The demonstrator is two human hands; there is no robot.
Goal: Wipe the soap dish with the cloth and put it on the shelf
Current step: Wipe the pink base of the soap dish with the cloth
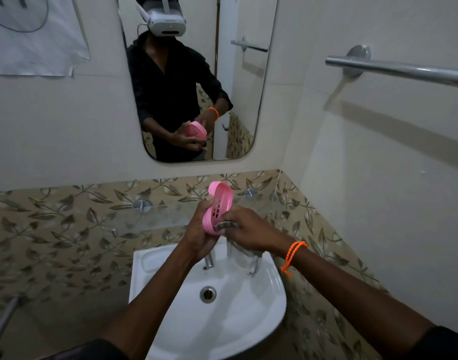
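A pink oval soap dish [218, 203] with drain slots is held tilted on edge above the sink, its hollow side facing me. My left hand [200, 231] grips its left rim and lower end. My right hand [244, 228] presses a small bunched grey cloth [226, 226] against the dish's lower right edge. Most of the cloth is hidden under my fingers. A glass shelf [155, 216] runs along the leaf-patterned tiles behind my hands.
A white basin [264, 305] with a drain [208, 294] and a chrome tap [209, 259] lies below my hands. A mirror [196, 74] hangs on the wall ahead. A metal towel bar [404, 70] juts out at the upper right. Another bar [2, 326] sits low left.
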